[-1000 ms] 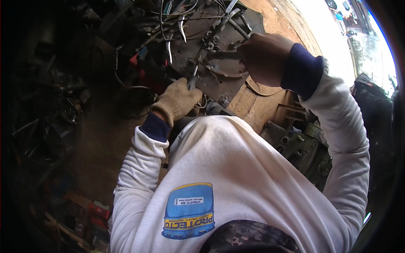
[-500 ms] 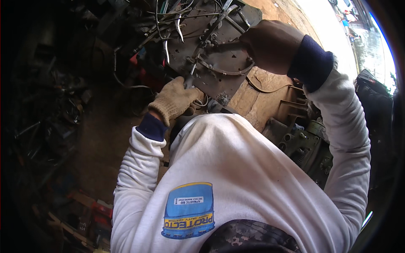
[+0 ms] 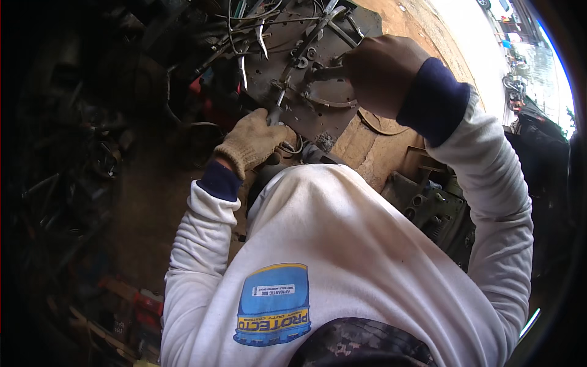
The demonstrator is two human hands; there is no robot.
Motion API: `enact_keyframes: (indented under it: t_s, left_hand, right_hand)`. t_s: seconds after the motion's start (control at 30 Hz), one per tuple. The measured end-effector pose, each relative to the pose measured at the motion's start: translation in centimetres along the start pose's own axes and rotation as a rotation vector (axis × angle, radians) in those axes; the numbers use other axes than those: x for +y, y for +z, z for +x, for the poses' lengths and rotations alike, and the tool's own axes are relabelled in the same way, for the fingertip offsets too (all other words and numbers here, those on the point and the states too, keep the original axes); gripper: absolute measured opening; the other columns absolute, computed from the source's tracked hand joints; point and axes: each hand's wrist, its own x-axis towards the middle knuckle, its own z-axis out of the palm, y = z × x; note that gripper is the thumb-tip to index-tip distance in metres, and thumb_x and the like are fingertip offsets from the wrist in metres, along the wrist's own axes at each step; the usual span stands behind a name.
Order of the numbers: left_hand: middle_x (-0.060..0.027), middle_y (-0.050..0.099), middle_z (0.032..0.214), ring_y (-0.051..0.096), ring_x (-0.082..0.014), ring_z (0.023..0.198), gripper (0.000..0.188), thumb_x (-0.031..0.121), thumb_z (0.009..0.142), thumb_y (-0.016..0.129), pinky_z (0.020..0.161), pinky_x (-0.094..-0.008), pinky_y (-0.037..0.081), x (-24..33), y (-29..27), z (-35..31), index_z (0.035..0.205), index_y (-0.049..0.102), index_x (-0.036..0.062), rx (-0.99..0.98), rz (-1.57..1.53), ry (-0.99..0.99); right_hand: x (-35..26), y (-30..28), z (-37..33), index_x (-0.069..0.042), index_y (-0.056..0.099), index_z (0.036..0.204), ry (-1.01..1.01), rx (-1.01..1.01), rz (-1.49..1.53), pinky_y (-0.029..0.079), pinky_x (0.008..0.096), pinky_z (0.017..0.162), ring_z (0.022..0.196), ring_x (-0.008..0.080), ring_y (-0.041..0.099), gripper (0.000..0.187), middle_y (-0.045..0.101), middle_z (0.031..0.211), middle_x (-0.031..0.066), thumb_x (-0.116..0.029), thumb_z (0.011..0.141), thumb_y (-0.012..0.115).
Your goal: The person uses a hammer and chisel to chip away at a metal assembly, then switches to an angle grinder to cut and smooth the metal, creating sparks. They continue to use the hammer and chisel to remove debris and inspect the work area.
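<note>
Upper centre of the frame, the gloved left hand (image 3: 252, 142) clenches a tool handle (image 3: 273, 115) while the right hand (image 3: 382, 72) grasps a metal rod (image 3: 324, 73) on the dark plate (image 3: 312, 116).

A dark, grimy metal plate (image 3: 318, 104) is seen resting on a brown wooden table (image 3: 373, 144), its lower edge reaching the near part of the table top. Directly on the plate, bent wires (image 3: 257, 30), a long thin metal bar (image 3: 306, 49), small round washers (image 3: 304, 61) and a curved metal strip (image 3: 327, 103) are found lying close together, and a thin wire ring (image 3: 382, 125) is seen on the bare wood just beside the plate's right edge. To the right of the table, a dark metal casting with round holes (image 3: 428, 211) is noted; what it rests on cannot be told.
</note>
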Motion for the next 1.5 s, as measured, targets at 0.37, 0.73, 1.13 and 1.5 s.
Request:
enact_keyframes:
  t_s: [0.37, 0.73, 1.13, 1.5]
  left_hand:
    - [-0.0185, 0.051, 0.086, 0.058, -0.0359, 0.082, 0.013, 0.013, 0.075, 0.063, 0.069, -0.042, 0.05, -2.3, 0.9, 0.0, 0.088, 0.063, 0.0122, 0.1, 0.399, 0.41]
    - [-0.0174, 0.055, 0.085, 0.061, -0.0306, 0.079, 0.017, 0.02, 0.081, 0.062, 0.067, -0.0376, 0.051, -3.5, 1.5, 0.7, 0.093, 0.064, 0.0089, -0.006, -0.073, 0.085]
    - [-0.0176, 0.057, 0.089, 0.061, -0.0332, 0.081, 0.025, 0.019, 0.077, 0.068, 0.07, -0.0406, 0.051, -2.1, 1.3, 1.3, 0.101, 0.066, 0.0134, 0.008, -0.007, 0.154]
    - [-0.0145, 0.066, 0.085, 0.064, -0.0249, 0.072, 0.032, 0.022, 0.082, 0.064, 0.066, -0.0349, 0.051, -4.8, 4.5, -3.0, 0.107, 0.061, 0.0019, 0.386, -0.359, 0.052]
  right_hand:
    - [-0.3, -0.3, 0.3, -0.002, 0.069, 0.085, -0.168, -0.106, -0.06, 0.055, 0.0384, 0.072, 0.08, 0.0316, 0.067, 0.014, 0.068, 0.081, 0.0157, -0.006, 0.077, 0.058]
    - [0.6, -2.1, -0.7, -0.011, 0.07, 0.097, -0.016, -0.017, -0.013, 0.053, 0.0397, 0.073, 0.083, 0.031, 0.066, 0.026, 0.068, 0.086, 0.0132, -0.004, 0.075, 0.057]
    - [-1.3, 1.4, -3.0, -0.014, 0.071, 0.098, -0.269, -0.1, 0.249, 0.052, 0.0408, 0.062, 0.068, 0.0298, 0.065, 0.017, 0.065, 0.07, 0.0124, -0.016, 0.086, 0.06]
    - [-0.9, 7.3, -8.4, -0.006, 0.06, 0.115, 0.24, 0.18, 0.508, 0.048, 0.0462, 0.066, 0.077, 0.0385, 0.063, 0.025, 0.064, 0.084, 0.0206, -0.013, 0.092, 0.052]
